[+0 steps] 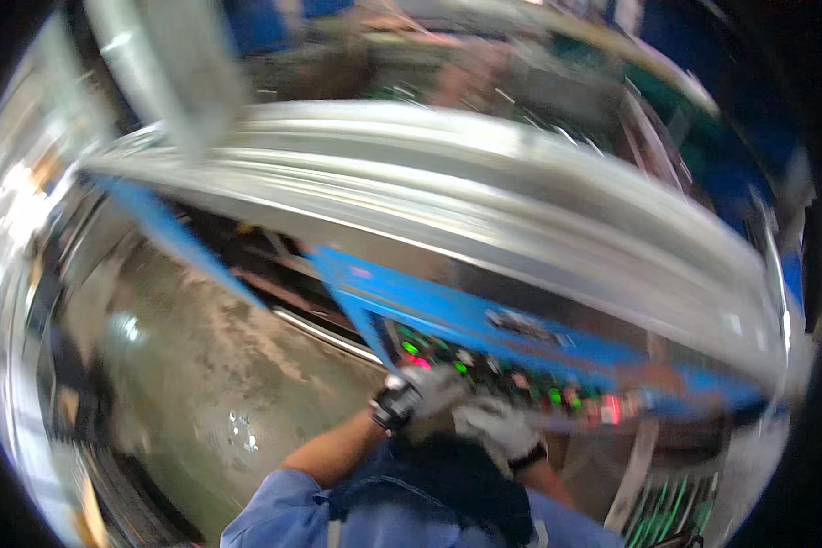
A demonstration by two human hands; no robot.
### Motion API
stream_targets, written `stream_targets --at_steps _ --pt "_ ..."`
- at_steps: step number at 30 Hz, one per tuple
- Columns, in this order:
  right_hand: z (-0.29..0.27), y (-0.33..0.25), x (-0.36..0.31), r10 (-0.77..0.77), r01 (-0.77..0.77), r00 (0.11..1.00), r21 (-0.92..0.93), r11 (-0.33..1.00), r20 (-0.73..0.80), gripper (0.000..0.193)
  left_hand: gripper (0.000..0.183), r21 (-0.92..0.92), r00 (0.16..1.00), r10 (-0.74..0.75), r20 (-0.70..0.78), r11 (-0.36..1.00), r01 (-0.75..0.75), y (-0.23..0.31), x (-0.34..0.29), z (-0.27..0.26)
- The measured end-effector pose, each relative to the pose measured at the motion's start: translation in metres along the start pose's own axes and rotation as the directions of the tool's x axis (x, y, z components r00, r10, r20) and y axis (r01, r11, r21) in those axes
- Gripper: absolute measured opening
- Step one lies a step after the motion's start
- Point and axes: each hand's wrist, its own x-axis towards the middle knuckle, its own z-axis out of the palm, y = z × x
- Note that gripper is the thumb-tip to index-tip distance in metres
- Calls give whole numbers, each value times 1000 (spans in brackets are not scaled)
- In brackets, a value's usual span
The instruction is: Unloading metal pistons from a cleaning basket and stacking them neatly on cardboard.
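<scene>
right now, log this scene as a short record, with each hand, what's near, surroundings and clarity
left hand: pale glove, black wristband, grip unclear
right hand: pale glove, dark cuff, grip unclear
nearest both: small green and red spots, beside blue panel
ahead: long silvery beam
left side: stained grey floor
clarity: blurred; whether either hand holds anything cannot be told

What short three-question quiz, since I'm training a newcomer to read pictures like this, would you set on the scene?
1. True or false: the left hand and right hand both wear pale gloves.
2. What colour is the long panel between the silvery band and the hands? A yellow, B blue, C orange.
3. Name two colours among the bright spots just beyond the hands.

Key: 1 true; 2 B; 3 green and red.
</scene>
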Motion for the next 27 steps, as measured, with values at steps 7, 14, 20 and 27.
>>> stream_targets --at_steps 7,14,20,27 --pt "-34 18 -73 -663 248 745 -891 380 -75 21 60 -840 794 -315 520 -357 408 18 19 18" --pt "-60 14 -77 -650 294 623 -640 710 -435 17 75 -629 886 96 454 -670 395 15 39 50" --pt "-70 4 -59 -592 341 533 -487 804 -605 16 42 -751 929 113 352 -559 352 24 54 64" --pt "-70 -2 -67 -672 248 676 -765 594 -302 24 33 -798 796 54 602 48 601 2 40 79"
